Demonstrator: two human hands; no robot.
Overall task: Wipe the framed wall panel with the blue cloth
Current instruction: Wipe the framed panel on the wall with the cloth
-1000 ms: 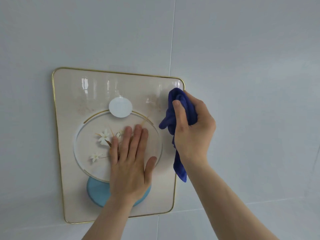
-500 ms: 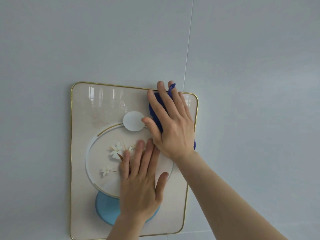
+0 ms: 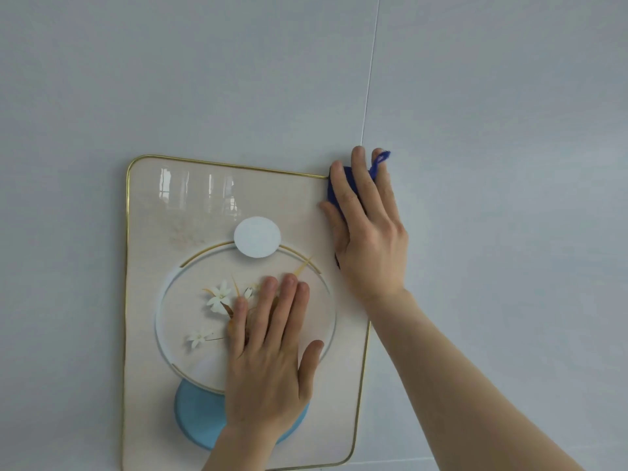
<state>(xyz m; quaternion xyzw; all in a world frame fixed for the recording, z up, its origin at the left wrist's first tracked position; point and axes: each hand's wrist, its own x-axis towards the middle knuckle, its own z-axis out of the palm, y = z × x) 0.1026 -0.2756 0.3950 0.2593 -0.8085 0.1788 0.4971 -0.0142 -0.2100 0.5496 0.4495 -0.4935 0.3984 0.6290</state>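
The left hand (image 3: 268, 355) blocks the panel's (image 3: 163, 266) lower middle; its upper left lies open (so does bare wall (image 3: 509, 164) all around).

Gold-framed cream wall panel (image 3: 190, 205) is hanging slightly tilted; blue cloth (image 3: 339, 192) is lying bunched over its upper-right corner.

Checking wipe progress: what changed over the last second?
The right hand went from gripping the bunched blue cloth beside the panel to pressing it flat, then slid right onto the top-right corner of the gold frame. The left hand stayed flat on the panel's circular motif.
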